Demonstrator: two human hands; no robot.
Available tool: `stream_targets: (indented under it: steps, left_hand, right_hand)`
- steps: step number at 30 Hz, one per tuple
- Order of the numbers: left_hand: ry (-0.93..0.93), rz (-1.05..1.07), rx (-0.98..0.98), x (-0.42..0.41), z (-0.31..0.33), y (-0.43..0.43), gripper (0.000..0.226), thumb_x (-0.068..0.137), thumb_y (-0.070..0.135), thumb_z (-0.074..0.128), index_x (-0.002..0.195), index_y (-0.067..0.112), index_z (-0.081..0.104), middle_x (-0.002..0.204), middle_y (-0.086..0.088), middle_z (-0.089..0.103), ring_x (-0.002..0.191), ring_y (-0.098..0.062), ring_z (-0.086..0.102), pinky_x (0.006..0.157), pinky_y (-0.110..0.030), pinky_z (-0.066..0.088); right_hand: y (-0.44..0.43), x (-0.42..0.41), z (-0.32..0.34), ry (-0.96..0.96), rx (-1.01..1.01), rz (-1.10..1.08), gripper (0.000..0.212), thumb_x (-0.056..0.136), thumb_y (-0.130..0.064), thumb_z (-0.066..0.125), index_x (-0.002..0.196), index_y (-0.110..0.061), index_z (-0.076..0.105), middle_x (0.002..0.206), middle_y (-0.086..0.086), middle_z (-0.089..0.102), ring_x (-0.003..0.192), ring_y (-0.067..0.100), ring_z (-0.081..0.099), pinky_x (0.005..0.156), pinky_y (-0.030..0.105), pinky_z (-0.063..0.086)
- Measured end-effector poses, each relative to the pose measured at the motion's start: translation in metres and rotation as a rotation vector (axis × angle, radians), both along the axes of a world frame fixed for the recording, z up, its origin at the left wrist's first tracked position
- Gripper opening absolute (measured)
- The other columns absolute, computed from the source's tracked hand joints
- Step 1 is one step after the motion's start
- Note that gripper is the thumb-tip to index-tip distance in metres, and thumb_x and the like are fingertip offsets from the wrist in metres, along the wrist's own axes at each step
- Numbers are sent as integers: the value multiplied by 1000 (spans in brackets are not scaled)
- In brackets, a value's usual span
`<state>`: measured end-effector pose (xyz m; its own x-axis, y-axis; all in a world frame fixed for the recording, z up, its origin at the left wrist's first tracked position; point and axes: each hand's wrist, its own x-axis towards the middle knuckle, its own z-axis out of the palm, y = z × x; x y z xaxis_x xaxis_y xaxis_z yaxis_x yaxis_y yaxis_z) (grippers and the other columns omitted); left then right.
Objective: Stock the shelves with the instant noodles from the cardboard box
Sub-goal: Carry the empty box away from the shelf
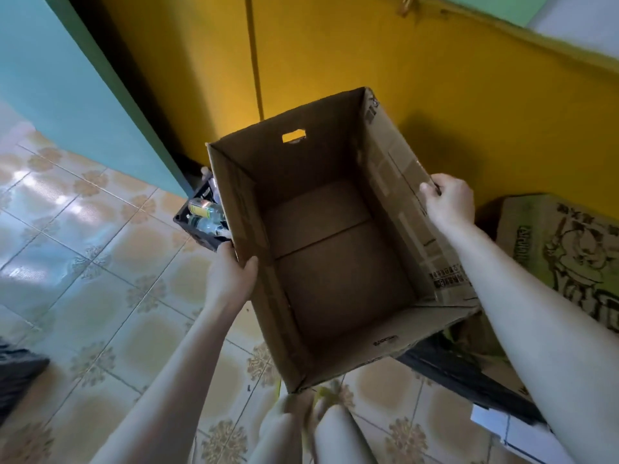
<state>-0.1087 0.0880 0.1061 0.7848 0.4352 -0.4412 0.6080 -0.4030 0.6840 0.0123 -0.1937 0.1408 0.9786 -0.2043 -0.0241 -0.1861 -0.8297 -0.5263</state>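
I hold the cardboard box (335, 262) open-side up; no noodles show inside it, so I judge the stocking done. My left hand (231, 279) grips the box's left wall and my right hand (449, 202) its right rim, balancing it for carrying.

your arms reach forward, left hand (231, 279) and right hand (449, 202) each curled over a cardboard box (335, 262) rim

Yellow wall (368, 45), teal door (50, 78), glossy patterned floor tiles (100, 262).
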Motion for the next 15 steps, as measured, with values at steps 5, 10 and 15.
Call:
stream_targets:
  steps: [5,10,15]
  left_hand:
    - [35,25,-82,9,-28,-13,13,92,14,47,105,17,46,94,-15,62,69,-28,64,59,-46,58]
    - [77,69,-186,8,-50,-28,29,94,10,42,124,11,45,98,-9,59,67,-15,60,47,-27,51]
    - [164,99,-216,11,-72,-43,25,95,7,41,120,12,42,102,-9,58,71,-21,61,46,-28,51]
  right_hand:
    - [-7,19,-22,29,-20,6,26,97,-20,45,112,-5,60,112,14,63,104,28,58,78,25,37]
    - [-13,28,-44,69,-53,20,28,97,-23,44,117,-9,59,117,11,62,109,27,57,80,27,38]
    - [-22,38,-69,133,-80,34,30,97,-23,44,118,-8,58,120,12,62,111,30,56,87,35,46]
